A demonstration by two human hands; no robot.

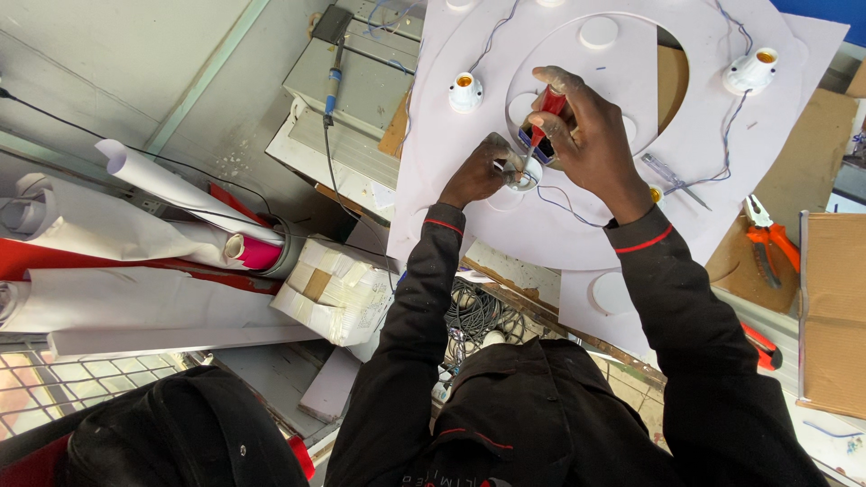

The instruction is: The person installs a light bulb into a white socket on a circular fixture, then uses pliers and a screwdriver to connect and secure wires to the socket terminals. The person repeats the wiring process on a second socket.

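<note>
Screwdriver (544, 126), red-handled, gripped in right hand (582, 135), tip down at lamp socket (523, 177). Left hand (483, 169) pinched socket just beside tip. Risk: tip slipping, jabbing left fingers or nicking blue wire (564, 206) below right hand.
</note>
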